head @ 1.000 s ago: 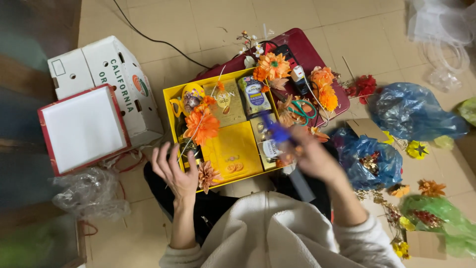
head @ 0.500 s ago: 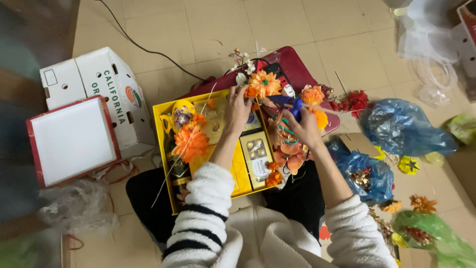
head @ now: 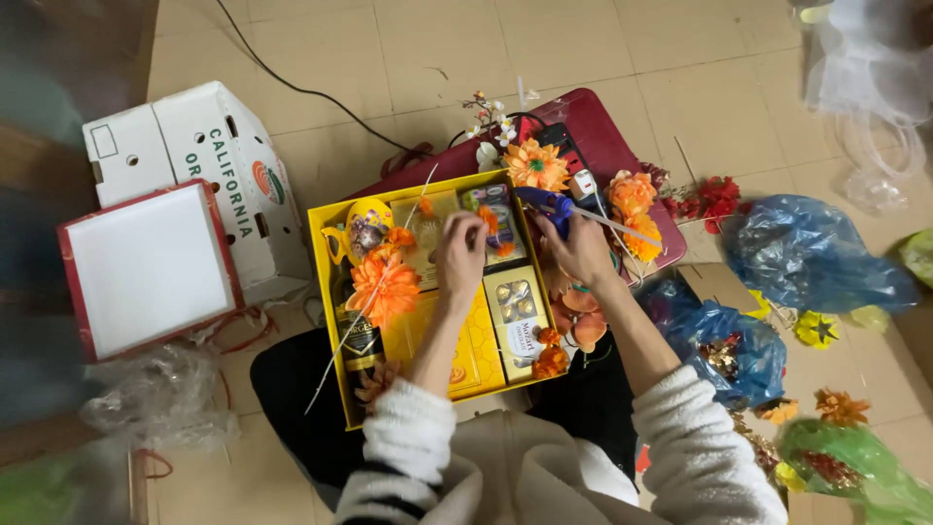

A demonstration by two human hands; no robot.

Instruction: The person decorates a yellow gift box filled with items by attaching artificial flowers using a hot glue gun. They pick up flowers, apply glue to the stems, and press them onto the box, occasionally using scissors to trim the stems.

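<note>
Left hand point(head: 460, 251) pinches a small orange flower point(head: 489, 220) over the yellow gift box point(head: 330, 321) — right hand point(head: 583, 248), just beside it, grips a blue glue gun point(head: 546, 204), nozzle pointing left at the bloom.

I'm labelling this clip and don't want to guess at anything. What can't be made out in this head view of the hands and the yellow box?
- Left hand: fingertips bunched over small orange petals; too small to tell what they pinch.
- Right hand: it covers the grip of the blue tool.
- Yellow box: its near edge is hidden by the sleeves.
- Left margin of the head view: blurred, contents unreadable.
- Green bag: cut off by the bottom edge.
</note>
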